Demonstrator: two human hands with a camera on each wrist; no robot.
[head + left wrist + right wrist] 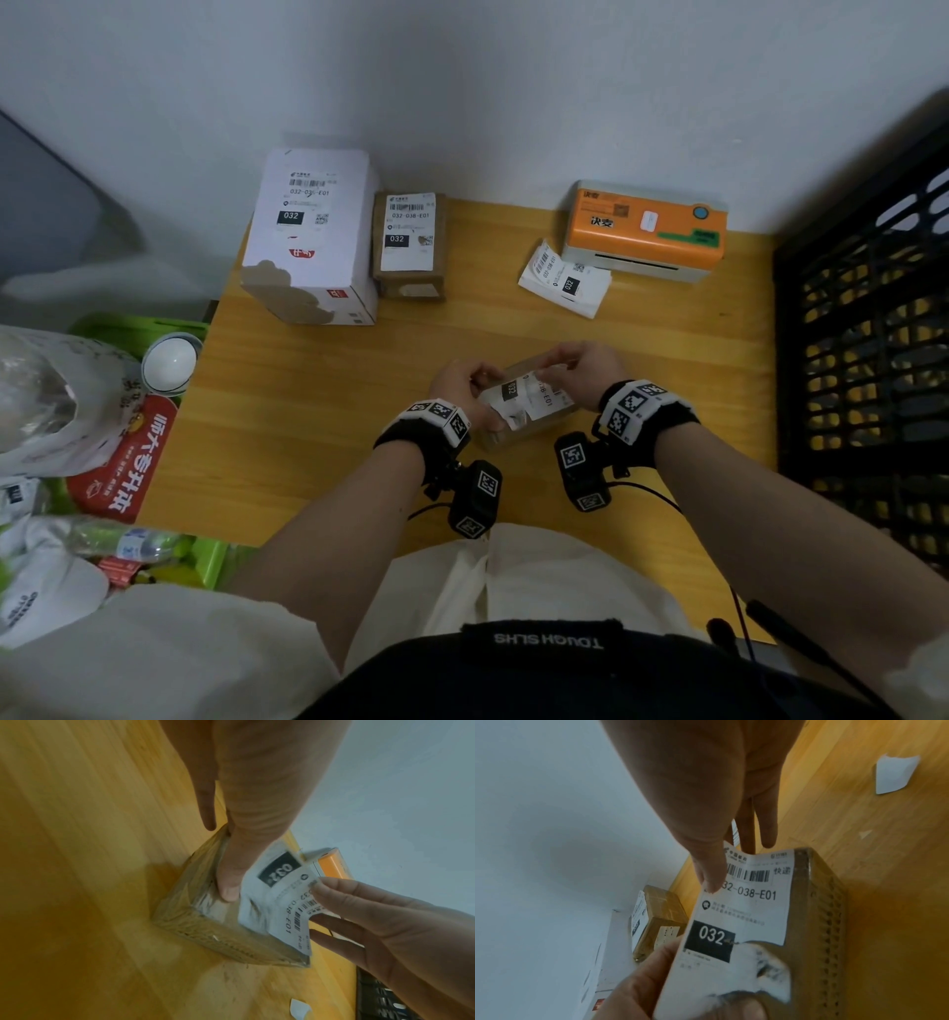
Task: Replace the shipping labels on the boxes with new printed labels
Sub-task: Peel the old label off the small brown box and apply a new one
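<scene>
Hands [464, 385] [580, 367] in pinching grip on torn label [744, 902] atop small box [218, 933].

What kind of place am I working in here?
Probably a small home or back-room packing station: an orange label printer with printed labels on a wooden table, labelled parcels by the wall, a black crate alongside.
</scene>
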